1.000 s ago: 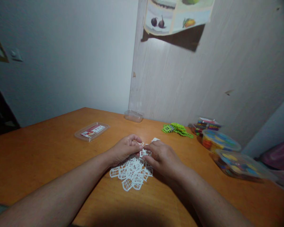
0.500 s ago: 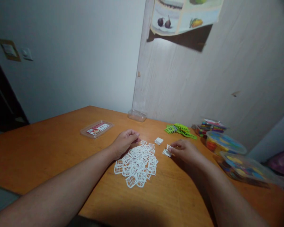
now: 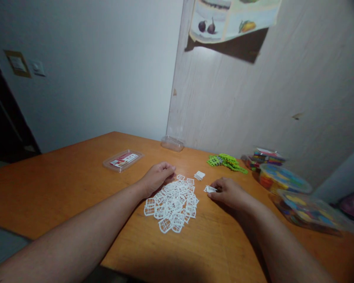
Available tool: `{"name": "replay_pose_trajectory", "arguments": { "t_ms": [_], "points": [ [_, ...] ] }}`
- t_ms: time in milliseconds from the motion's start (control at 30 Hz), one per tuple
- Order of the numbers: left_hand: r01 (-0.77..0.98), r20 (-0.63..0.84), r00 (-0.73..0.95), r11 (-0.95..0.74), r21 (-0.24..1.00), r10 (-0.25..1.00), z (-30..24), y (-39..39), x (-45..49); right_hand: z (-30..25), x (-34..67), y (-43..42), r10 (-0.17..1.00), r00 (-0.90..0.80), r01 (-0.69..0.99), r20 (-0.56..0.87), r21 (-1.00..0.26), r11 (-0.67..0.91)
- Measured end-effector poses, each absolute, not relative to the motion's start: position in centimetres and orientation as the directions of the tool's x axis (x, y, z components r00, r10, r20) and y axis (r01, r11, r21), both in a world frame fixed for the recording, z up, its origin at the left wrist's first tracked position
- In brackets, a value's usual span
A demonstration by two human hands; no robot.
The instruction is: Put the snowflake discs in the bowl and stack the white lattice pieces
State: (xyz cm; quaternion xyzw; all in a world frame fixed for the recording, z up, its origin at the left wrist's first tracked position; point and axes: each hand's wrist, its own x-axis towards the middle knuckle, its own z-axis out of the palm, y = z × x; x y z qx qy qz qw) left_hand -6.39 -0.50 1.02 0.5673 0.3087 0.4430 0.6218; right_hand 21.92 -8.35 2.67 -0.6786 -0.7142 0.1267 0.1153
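Note:
White plastic lattice pieces, shaped like small toy windows, lie in a loose pile (image 3: 172, 202) on the wooden table. My left hand (image 3: 158, 177) rests at the pile's far left edge, its fingers curled and thumb pressed in; whatever may be between them is hidden. To the right of the pile, my right hand (image 3: 225, 191) pinches white window pieces (image 3: 210, 189) between thumb and fingers, low over the table. Behind, between both hands, sits a small neat stack of white pieces (image 3: 199, 175), which neither hand touches.
Toward the back are a clear lid with a label (image 3: 124, 160), a clear plastic box (image 3: 172, 144) by the wall and green lattice pieces (image 3: 227, 162). Along the right side stand a round tub (image 3: 284, 179) and a clear container (image 3: 308, 210) of colourful pieces.
The white pieces in my right hand have tipped from more upright to flatter, and its fingers have closed around them. My left hand stays where it was. The view has shifted slightly.

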Motion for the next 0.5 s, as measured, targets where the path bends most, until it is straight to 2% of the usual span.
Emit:
{"name": "replay_pose_trajectory", "arguments": {
  "t_ms": [200, 400, 500],
  "points": [
    [-0.185, 0.118, 0.421, -0.043, 0.982, 0.899, 0.94, -0.4, -6.34, 2.4, 21.65, -8.05, 0.996, 0.034, 0.966, 0.084, -0.259, -0.011],
    [-0.141, 0.126, 0.438, -0.07, 0.988, 0.89, 0.7, 0.0, -6.46, 2.85, 21.44, -8.48, 0.998, -0.001, 0.946, 0.07, -0.324, 0.024],
    [-0.141, 0.133, 0.435, -0.078, 0.987, 0.891, 0.63, 0.12, -6.46, 3.25, 21.42, -8.72, 0.996, -0.04, 0.948, 0.076, -0.311, 0.062]
  ]
}}
